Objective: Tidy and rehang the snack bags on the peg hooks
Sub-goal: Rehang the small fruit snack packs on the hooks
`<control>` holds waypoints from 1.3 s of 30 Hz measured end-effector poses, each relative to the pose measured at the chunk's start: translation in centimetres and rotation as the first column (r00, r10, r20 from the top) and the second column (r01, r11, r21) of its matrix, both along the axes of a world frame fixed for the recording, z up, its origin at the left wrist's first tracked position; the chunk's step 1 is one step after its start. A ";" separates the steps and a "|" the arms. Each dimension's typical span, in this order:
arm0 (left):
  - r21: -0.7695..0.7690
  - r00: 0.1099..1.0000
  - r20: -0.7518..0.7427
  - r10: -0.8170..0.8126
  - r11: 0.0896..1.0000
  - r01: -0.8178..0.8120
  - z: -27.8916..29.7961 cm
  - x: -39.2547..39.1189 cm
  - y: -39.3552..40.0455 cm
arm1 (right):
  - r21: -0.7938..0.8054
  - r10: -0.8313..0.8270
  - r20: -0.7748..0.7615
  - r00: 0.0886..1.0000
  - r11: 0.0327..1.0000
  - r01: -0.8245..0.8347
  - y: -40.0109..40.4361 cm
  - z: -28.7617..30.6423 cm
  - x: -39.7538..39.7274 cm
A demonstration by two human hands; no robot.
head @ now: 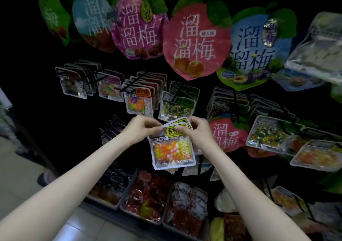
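Both hands hold a small stack of snack bags (173, 146) by the top edge, centre of view, in front of the dark rack. Left hand (143, 128) pinches the top-left corner, right hand (199, 131) the top-right. Front bag: clear window, orange, yellow and pink candy balls, yellow label strip, white border.

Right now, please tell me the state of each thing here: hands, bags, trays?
Left hand: pinching the candy bags' top edge.
Right hand: pinching the same top edge.
Candy bags: small stack, held, off any hook.
Pink plum bag: hanging.
Floor trays: filled with packets.
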State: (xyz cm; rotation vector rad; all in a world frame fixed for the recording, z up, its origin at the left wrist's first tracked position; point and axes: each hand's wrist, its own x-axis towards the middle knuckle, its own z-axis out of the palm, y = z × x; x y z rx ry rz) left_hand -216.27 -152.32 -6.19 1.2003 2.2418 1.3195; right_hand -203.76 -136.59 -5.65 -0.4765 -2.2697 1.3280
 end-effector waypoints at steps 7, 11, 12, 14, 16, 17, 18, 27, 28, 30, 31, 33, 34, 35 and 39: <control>0.177 0.985 0.167 0.044 0.981 -0.074 2.5 0.9 1.9 | -0.103 -0.140 -0.133 0.981 0.986 0.127 -0.3 1.2 -1.0; 0.158 0.972 0.201 0.124 0.975 -0.157 3.3 -0.6 3.6 | -0.171 -0.221 -0.172 0.960 0.966 0.192 -0.2 1.6 -2.2; 0.148 0.969 0.209 0.131 0.975 -0.164 3.4 -0.9 4.1 | -0.185 -0.234 -0.173 0.957 0.962 0.202 -0.1 1.7 -2.5; 0.135 0.967 0.208 0.147 0.975 -0.177 3.8 -1.1 5.0 | -0.218 -0.253 -0.176 0.951 0.953 0.213 0.2 1.8 -2.9; 0.122 0.963 0.160 0.219 0.963 -0.239 3.9 -1.2 5.6 | -0.217 -0.242 -0.182 0.953 0.955 0.201 0.6 1.8 -3.3; 0.121 0.955 0.129 0.267 0.952 -0.283 3.8 -1.3 5.7 | -0.203 -0.229 -0.181 0.956 0.960 0.192 0.8 1.8 -3.5; 0.120 0.946 0.122 0.302 0.941 -0.316 3.8 -1.4 5.8 | -0.188 -0.216 -0.181 0.959 0.965 0.182 0.9 1.8 -3.7; 0.073 0.942 0.143 0.303 0.946 -0.315 3.7 -1.4 6.0 | -0.227 -0.189 -0.159 0.969 0.962 0.150 1.7 0.7 -4.4; 0.068 0.943 0.110 0.314 0.944 -0.323 3.6 -1.2 6.1 | -0.224 -0.188 -0.159 0.969 0.963 0.150 1.7 0.7 -4.2; 0.066 0.949 0.049 0.312 0.947 -0.314 3.6 -1.0 6.4 | -0.208 -0.178 -0.140 0.974 0.967 0.147 2.0 0.8 -4.1; 0.068 0.954 0.043 0.298 0.951 -0.300 3.6 -1.0 6.4 | -0.194 -0.171 -0.122 0.978 0.970 0.145 2.2 0.8 -4.0; 0.090 0.961 0.053 0.273 0.957 -0.277 3.6 -1.0 6.2 | -0.144 -0.155 -0.094 0.983 0.979 0.141 2.5 0.9 -3.9; 0.104 0.961 0.053 0.272 0.955 -0.276 3.4 -1.0 6.0 | -0.117 -0.147 -0.087 0.985 0.984 0.136 2.5 0.8 -3.9; 0.119 0.960 0.049 0.275 0.953 -0.278 3.3 -1.0 5.8 | -0.096 -0.140 -0.080 0.987 0.987 0.133 2.4 0.8 -3.9; 0.173 0.958 0.002 0.286 0.944 -0.282 3.0 -0.5 5.6 | -0.064 -0.168 -0.092 0.981 0.985 0.163 2.0 0.7 -4.1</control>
